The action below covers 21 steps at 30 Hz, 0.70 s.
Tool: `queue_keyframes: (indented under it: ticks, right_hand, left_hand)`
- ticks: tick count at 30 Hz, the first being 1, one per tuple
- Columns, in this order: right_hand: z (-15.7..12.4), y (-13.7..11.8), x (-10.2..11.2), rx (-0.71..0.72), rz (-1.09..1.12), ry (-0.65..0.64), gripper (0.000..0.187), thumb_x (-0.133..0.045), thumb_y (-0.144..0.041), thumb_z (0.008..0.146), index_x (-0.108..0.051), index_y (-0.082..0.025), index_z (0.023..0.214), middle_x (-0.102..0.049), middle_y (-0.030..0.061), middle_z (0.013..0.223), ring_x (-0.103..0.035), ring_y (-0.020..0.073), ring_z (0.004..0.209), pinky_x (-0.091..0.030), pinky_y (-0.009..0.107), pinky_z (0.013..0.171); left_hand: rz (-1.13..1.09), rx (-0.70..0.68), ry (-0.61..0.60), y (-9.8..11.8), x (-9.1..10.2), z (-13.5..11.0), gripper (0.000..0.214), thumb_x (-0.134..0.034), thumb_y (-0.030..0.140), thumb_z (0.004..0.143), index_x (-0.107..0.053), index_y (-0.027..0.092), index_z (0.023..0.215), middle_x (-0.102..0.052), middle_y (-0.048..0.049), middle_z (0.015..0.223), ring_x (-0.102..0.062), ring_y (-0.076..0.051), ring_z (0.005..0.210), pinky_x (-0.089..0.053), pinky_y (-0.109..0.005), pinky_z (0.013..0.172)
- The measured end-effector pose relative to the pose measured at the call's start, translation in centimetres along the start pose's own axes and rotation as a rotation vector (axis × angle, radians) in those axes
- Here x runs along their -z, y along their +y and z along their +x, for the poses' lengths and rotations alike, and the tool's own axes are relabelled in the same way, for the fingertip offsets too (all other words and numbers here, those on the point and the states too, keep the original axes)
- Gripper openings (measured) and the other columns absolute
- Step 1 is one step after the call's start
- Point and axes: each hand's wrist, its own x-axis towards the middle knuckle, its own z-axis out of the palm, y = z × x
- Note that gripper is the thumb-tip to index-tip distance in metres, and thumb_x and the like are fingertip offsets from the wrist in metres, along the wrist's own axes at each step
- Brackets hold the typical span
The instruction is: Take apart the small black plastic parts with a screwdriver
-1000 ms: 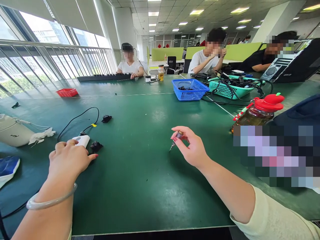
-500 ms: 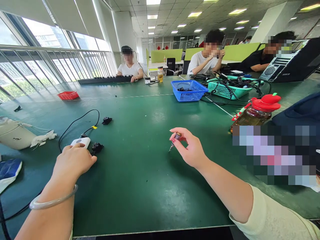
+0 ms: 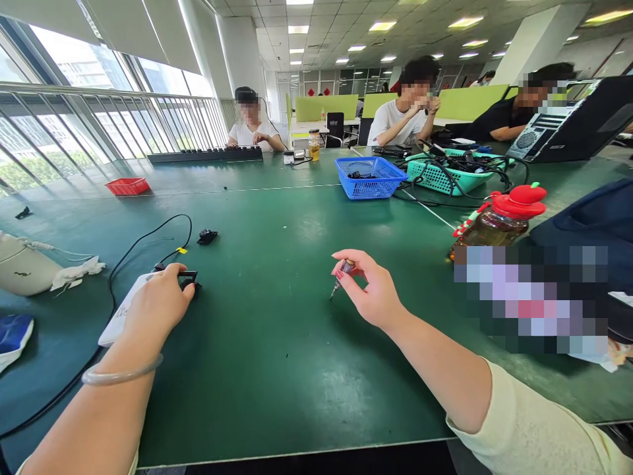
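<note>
R hand (image 3: pixel 373 290) is pinching a small screwdriver (image 3: pixel 347 266) btw thumb & fingertips, other fingers loosely bent; the tool is tilting, handle up, its thin tip slanting down to the L toward the green table (image 3: pixel 257 369), approx mid-width of the view. Can't tell if the tip is touching the surface. L hand (image 3: pixel 161 300) is reaching fwd, half-closed, w/ a black piece (image 3: pixel 188 274) sitting btw its thumb & fingers; the far side of the grip is staying out of sight. A white device (image 3: pixel 121 313) is lying just beside that hand, partly hidden by it, and a black cable (image 3: pixel 148 240) w/ a yellow tag (image 3: pixel 182 250) is curving round on the table next to it. A 2nd dark item (image 3: pixel 208 237) is lying a bit farther off, apart from the hand. A pale bangle (image 3: pixel 122 373) is circling the L wrist. Farther back, a red tray (image 3: pixel 127 187) is sitting on the L, while a blue basket (image 3: pixel 370 185) & a teal basket (image 3: pixel 435 178), the latter full of cords, are standing side by side R of ctr. A bottle (image 3: pixel 499 227) w/ a red lid is standing nr the R edge, well apart from the R hand. Across the table, ppl are sitting, incl. one in white (image 3: pixel 403 122) w/ raised hands.
</note>
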Motion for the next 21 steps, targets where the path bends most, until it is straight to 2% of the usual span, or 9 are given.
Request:
queue_keyframes:
  ticks: [4, 8, 11, 14, 17, 21]
  right_hand:
    - [-0.03, 0.06, 0.01, -0.013, -0.001, 0.0, 0.024, -0.054, -0.022, 0.094, -0.062, -0.029, 0.115, -0.069, -0.0003, 0.085, -0.07, 0.0152, 0.079, -0.062, 0.033, 0.076]
    - [-0.05, 0.02, 0.01, -0.01, 0.002, 0.0, 0.024, -0.055, -0.021, 0.094, -0.062, -0.029, 0.115, -0.069, -0.0006, 0.084, -0.07, 0.0152, 0.079, -0.062, 0.034, 0.077]
    - [-0.05, 0.02, 0.01, -0.001, 0.003, 0.001, 0.024, -0.054, -0.021, 0.093, -0.061, -0.029, 0.115, -0.069, -0.0008, 0.084, -0.07, 0.0147, 0.078, -0.062, 0.033, 0.077]
    - [-0.03, 0.04, -0.02, 0.003, 0.007, 0.003, 0.025, -0.054, -0.02, 0.093, -0.061, -0.029, 0.115, -0.07, -0.0006, 0.085, -0.07, 0.015, 0.079, -0.062, 0.033, 0.077]
    - [-0.02, 0.03, -0.05, 0.002, 0.009, 0.002, 0.025, -0.054, -0.019, 0.093, -0.061, -0.029, 0.115, -0.07, -0.0009, 0.084, -0.07, 0.0149, 0.08, -0.062, 0.033, 0.077]
    - [0.01, -0.04, -0.05, -0.001, 0.014, -0.008, 0.026, -0.054, -0.019, 0.093, -0.061, -0.029, 0.116, -0.07, -0.001, 0.085, -0.07, 0.0149, 0.08, -0.062, 0.032, 0.077]
  left_hand:
    - [0.033, -0.026, -0.026, 0.13, -0.25, 0.33, 0.062, -0.039, 0.039, 0.096, -0.04, 0.011, 0.152, -0.072, -0.0208, 0.119, -0.068, -0.034, 0.104, -0.05, -0.04, 0.085]
    - [0.047, -0.027, -0.011, 0.1, -0.35, 0.51, 0.065, -0.039, 0.038, 0.096, -0.037, 0.011, 0.155, -0.072, -0.0205, 0.12, -0.069, -0.033, 0.101, -0.05, -0.039, 0.084]
    - [0.072, -0.034, -0.06, 0.23, -0.31, 0.51, 0.065, -0.041, 0.036, 0.095, -0.039, 0.01, 0.154, -0.071, -0.0206, 0.123, -0.069, -0.033, 0.105, -0.05, -0.038, 0.086]
    - [0.092, -0.037, -0.092, 0.36, -0.14, 0.39, 0.068, -0.04, 0.038, 0.096, -0.034, 0.009, 0.157, -0.069, -0.0223, 0.125, -0.068, -0.035, 0.107, -0.05, -0.039, 0.085]
    - [0.06, -0.018, -0.069, 0.21, -0.08, 0.38, 0.071, -0.041, 0.043, 0.097, -0.03, 0.009, 0.159, -0.07, -0.0235, 0.124, -0.067, -0.038, 0.109, -0.051, -0.04, 0.084]
    - [-0.042, -0.007, -0.013, 0.25, -0.55, 0.54, 0.068, -0.043, 0.039, 0.097, -0.031, 0.012, 0.158, -0.072, -0.0207, 0.122, -0.067, -0.038, 0.11, -0.051, -0.045, 0.089]
